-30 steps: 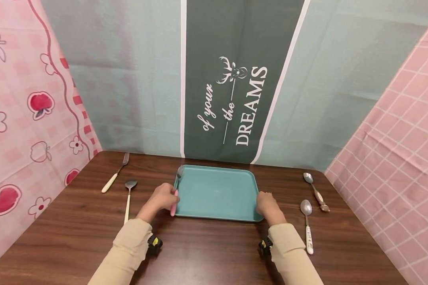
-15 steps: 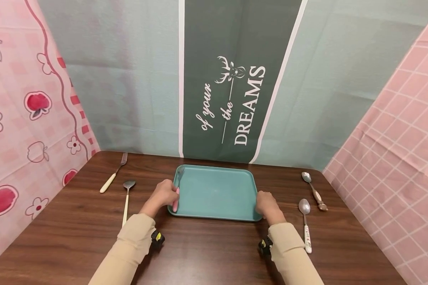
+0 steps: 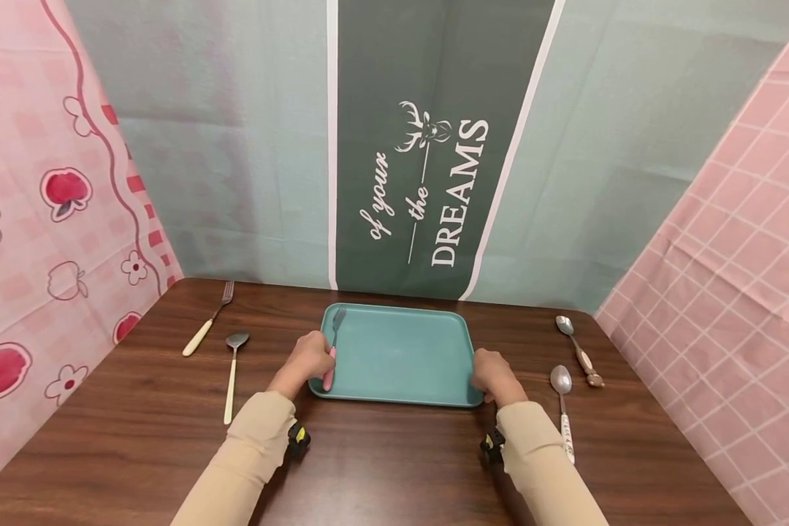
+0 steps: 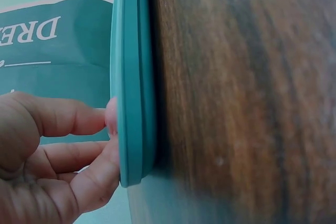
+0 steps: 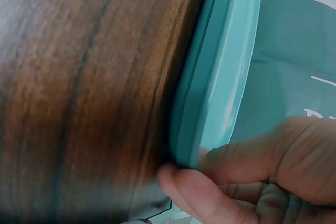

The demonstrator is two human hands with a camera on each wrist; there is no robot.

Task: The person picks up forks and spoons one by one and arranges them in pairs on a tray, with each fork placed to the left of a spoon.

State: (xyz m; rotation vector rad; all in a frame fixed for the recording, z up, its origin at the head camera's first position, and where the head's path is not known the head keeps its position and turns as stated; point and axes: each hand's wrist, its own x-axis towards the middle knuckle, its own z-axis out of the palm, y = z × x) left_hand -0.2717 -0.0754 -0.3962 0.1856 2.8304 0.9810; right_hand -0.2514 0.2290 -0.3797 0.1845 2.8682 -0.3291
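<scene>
A teal rectangular tray [image 3: 401,358] lies on the wooden table. Inside its left edge is a fork with a pink handle [image 3: 329,374], its tines toward the far left corner. My left hand [image 3: 307,356] holds that handle between thumb and fingers; in the left wrist view the pink end [image 4: 111,116] shows just over the tray's rim, and most of the fork is hidden. At the opposite side, my right hand [image 3: 493,371] pinches the tray's right edge near the front corner, thumb on the inside and fingers outside, as the right wrist view shows.
On the left lie a cream-handled fork [image 3: 207,321] and a cream-handled spoon [image 3: 231,380]. Two spoons lie right of the tray: a brown-handled one [image 3: 581,354] and a white patterned one [image 3: 566,431], partly behind the sleeve. A curtain [image 3: 269,183] hangs behind the table.
My left hand has shifted slightly right, carrying the pink-handled fork from over the tray's left rim to inside it. The right hand stays on the tray's edge. The head view has moved a little.
</scene>
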